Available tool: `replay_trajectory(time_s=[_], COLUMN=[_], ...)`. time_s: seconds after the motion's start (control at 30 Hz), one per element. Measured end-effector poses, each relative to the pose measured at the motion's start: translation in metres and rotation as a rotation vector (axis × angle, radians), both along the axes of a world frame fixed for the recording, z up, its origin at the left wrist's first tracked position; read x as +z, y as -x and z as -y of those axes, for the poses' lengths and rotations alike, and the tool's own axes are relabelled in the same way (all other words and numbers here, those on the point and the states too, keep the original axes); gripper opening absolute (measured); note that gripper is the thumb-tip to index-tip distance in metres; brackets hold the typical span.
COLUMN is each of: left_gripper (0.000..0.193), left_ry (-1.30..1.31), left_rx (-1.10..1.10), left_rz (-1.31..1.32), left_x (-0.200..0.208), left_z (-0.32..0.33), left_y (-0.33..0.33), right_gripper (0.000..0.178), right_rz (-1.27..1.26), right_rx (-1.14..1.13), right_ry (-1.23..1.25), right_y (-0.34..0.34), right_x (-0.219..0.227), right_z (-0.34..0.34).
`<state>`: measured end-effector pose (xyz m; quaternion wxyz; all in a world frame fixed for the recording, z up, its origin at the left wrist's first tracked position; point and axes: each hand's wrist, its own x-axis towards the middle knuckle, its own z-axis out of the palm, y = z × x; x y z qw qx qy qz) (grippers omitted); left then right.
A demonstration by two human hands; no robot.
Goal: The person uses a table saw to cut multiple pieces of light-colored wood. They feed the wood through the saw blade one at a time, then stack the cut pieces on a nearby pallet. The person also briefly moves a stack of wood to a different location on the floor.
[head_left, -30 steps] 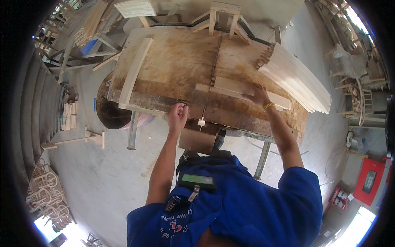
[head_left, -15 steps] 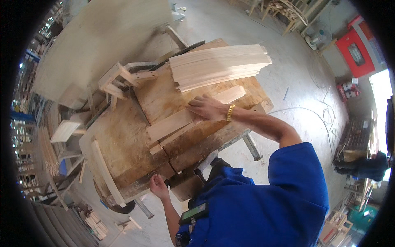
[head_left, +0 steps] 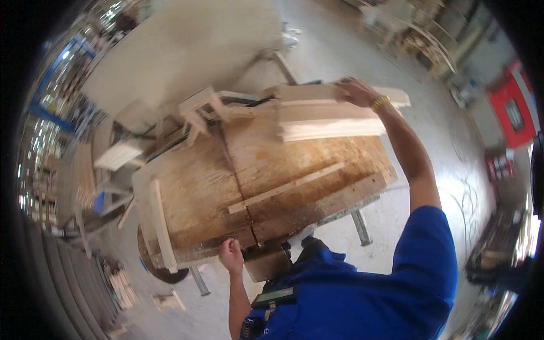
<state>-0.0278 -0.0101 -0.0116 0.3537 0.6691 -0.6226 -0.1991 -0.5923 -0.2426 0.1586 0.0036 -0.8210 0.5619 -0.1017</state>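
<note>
My right hand (head_left: 354, 92), with a gold bracelet at its wrist, is at the far side of the workbench (head_left: 192, 192). Its fingers grip a wide, pale wooden board (head_left: 309, 92) on top of the stack of similar boards (head_left: 331, 124). Motion slightly blurs this hand. By the bench's near edge is my left hand (head_left: 231, 256), fingers curled closed; whatever they may hold is hidden. A narrow wooden strip (head_left: 289, 186) lies aslant across the bench's middle, crossing the dark gap in the top. Another strip (head_left: 163, 226) lies at the left end.
A small wooden frame (head_left: 207, 113) stands at the bench's far left edge. Beyond it is a large pale panel (head_left: 181, 51). Wooden pieces (head_left: 85, 175) are stacked at the left. A red cabinet (head_left: 513, 110) stands far right, and cables (head_left: 467, 198) lie on the floor.
My right hand has moved away from me with the wide board, from the bench's middle to the stack. The narrow strip it partly covered is now exposed. My left hand stays near the edge.
</note>
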Motion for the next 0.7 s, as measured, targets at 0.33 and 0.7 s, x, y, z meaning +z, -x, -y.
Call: replay_trajectory(time_s=[0.33, 0.7], left_gripper=[0.044, 0.065], left_ry=[-0.063, -0.678], left_rx=[0.632, 0.446], left_rz=[0.180, 0.234], left_x=[0.025, 0.028], left_z=[0.042, 0.075], left_y=[-0.136, -0.232], right_gripper=[0.083, 0.058], right_rz=[0.226, 0.616], right_rx=[-0.161, 0.147], right_ry=[0.031, -0.244], right_y=[-0.046, -0.225], right_x=[-0.005, -0.042], right_z=[-0.028, -0.111])
